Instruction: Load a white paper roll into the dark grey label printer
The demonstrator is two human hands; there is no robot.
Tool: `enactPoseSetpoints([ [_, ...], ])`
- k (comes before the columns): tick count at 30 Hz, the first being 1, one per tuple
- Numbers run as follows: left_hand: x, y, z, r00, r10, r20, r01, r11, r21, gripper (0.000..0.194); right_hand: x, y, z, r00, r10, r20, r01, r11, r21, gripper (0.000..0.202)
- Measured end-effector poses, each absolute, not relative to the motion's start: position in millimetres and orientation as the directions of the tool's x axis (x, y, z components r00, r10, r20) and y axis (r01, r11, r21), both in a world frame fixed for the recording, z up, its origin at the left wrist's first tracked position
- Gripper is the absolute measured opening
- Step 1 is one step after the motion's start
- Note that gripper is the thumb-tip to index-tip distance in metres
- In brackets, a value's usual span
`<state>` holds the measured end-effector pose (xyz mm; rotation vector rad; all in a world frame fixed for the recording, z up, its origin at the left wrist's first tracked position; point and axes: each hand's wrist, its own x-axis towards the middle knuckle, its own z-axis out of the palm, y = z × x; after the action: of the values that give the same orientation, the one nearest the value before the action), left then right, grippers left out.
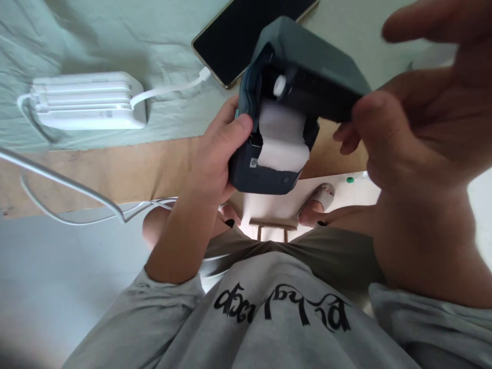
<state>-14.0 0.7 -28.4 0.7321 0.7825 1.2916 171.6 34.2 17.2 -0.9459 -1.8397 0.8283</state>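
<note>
Printer first: the small dark grey plastic thermal printer [269,174] with its hinged lid swung open is held in the air above the person's lap, in front of the pale green sheet [96,36] that covers the surface beyond a bare wooden edge. From my remote seat I take that printer as my landmark.

Largest near it, the right hand [415,128] sits right of the printer, thumb and curled fingers pinching the edge of the raised lid, one finger stretched loose above it. The left hand [215,159] clasps the printer's left side, fingers wrapped behind the body, thumb pressed on the rim beside the paper bay.

Far left of the printer, a white rectangular power bank [84,100] lies on the sheet. Behind the printer, partly hidden by the lid, lies a black smartphone with a gold rim [238,36]. A white charging cable [169,88] runs from the power bank to the phone's lower corner.

Inside the printer, a white paper roll [282,143] hangs out of the open bay, its loose end draped over the front wall.
</note>
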Motion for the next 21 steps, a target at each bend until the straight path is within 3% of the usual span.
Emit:
enactPoseSetpoints([
  [3, -12.5, 1.2, -29.8, 0.096, 0.992, -0.081, -0.527, 0.119, 0.841, 0.025, 162.1, 32.5, 17.9, -0.091, 0.856, 0.509, 0.382, 0.503, -0.776, 0.034],
  [5, -12.7, 2.0, -31.6, 0.072, 0.995, -0.073, -0.531, 0.100, 0.842, 0.023, 160.0, 34.1, 12.8, -0.040, 0.851, 0.524, 0.455, 0.482, -0.748, 0.025],
  [9, -15.1, 2.6, -32.9, 0.151, 0.987, -0.048, -0.498, 0.118, 0.859, 0.029, 163.1, 33.1, 3.0, -0.193, 0.821, 0.537, 0.557, 0.542, -0.629, 0.023],
  [12, -12.7, -0.2, -28.6, 0.163, 0.986, -0.041, -0.490, 0.117, 0.864, 0.030, 162.8, 25.8, 5.1, -0.392, 0.811, 0.435, 0.721, 0.564, -0.403, 0.016],
  [15, -6.6, -4.2, -23.4, 0.103, 0.992, -0.072, -0.482, 0.113, 0.869, 0.026, 158.4, 20.0, 13.2, -0.416, 0.834, 0.363, 0.839, 0.506, -0.200, 0.020],
  [19, -4.4, -6.1, -22.2, 0.080, 0.990, -0.116, -0.457, 0.140, 0.879, 0.028, 153.4, 19.5, 22.7, -0.457, 0.875, 0.163, 0.856, 0.482, -0.187, 0.026],
  [21, -7.1, -5.5, -23.4, 0.115, 0.988, -0.103, -0.438, 0.144, 0.887, 0.030, 153.3, 19.2, 25.2, -0.459, 0.879, 0.130, 0.853, 0.477, -0.212, 0.031],
])
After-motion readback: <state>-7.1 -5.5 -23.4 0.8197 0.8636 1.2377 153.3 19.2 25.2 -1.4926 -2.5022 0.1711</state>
